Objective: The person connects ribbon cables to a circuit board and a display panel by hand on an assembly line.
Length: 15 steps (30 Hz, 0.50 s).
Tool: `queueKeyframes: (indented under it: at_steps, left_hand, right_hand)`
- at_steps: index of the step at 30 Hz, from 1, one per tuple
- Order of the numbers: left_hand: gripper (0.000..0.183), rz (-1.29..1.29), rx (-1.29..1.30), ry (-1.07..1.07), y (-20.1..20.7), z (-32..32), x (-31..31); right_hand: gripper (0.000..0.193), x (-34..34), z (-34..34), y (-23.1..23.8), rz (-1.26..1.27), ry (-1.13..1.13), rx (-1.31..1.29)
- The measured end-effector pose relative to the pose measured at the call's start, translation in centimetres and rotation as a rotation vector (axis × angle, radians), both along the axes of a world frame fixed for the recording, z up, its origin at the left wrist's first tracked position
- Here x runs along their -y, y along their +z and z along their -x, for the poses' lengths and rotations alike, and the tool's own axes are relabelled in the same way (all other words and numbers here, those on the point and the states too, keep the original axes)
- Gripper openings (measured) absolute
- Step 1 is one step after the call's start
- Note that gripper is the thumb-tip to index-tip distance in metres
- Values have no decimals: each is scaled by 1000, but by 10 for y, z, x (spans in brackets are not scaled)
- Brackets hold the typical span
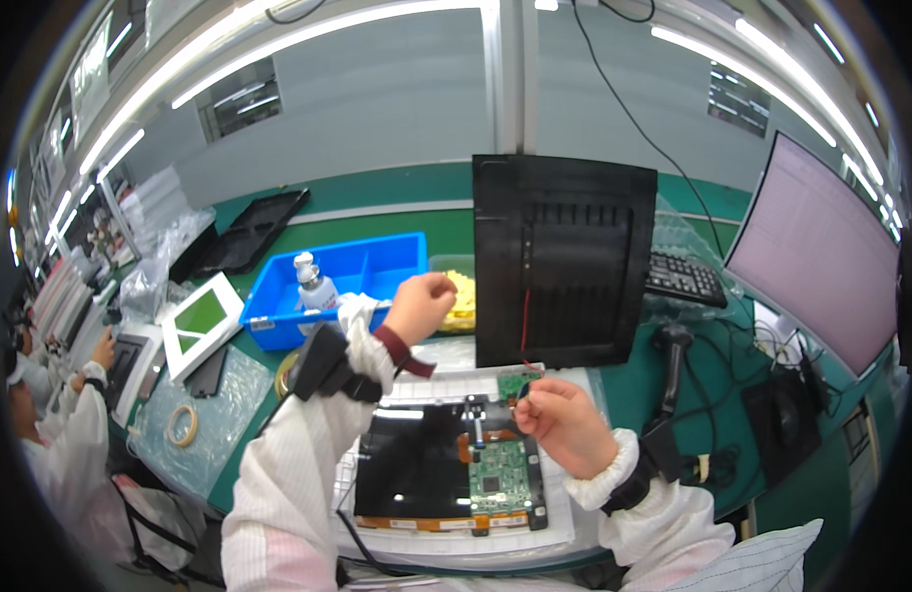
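Midway, by the look of it. A display panel (417,474) lies face down on a white sheet at the bench edge, a green board (497,476) already seated on its back with flat orange cables beside it. A black back cover (560,259) stands upright behind it, not yet on the panel; a red wire (524,321) hangs down its inner face toward a small green board (519,384) just at its foot.

Right hand (567,426): fingers curled, thumb and forefinger pinched at that small board's edge. Whether they grip the board or a dark connector there, cannot tell.

Left hand (419,306): raised above the bench, closed to a fist; nothing visible in it, though something small could be hidden.

Judgement: board mounting appears done; wiring between cover and panel seems in hand; closing the cover is left.

Around: blue bin (377,261) with a white bottle (315,286), tape roll (184,425), keyboard (685,278), monitor (821,252). A co-worker sits at far left.
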<state>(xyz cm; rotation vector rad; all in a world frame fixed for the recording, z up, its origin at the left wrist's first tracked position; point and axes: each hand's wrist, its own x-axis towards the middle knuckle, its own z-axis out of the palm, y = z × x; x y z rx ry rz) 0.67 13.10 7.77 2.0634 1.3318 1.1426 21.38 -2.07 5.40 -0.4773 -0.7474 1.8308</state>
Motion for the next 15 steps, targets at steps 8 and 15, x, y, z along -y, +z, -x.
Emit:
queueKeyframes:
  at_steps: [8,15]
  left_hand:
    - [13,222,-15,-373,38,-9,134]
    - [18,358,-11,-386,34,-8,156]
  right_hand:
    - [10,16,16,-1,-53,-39,216]
    - [10,35,28,5,-219,-51,438]
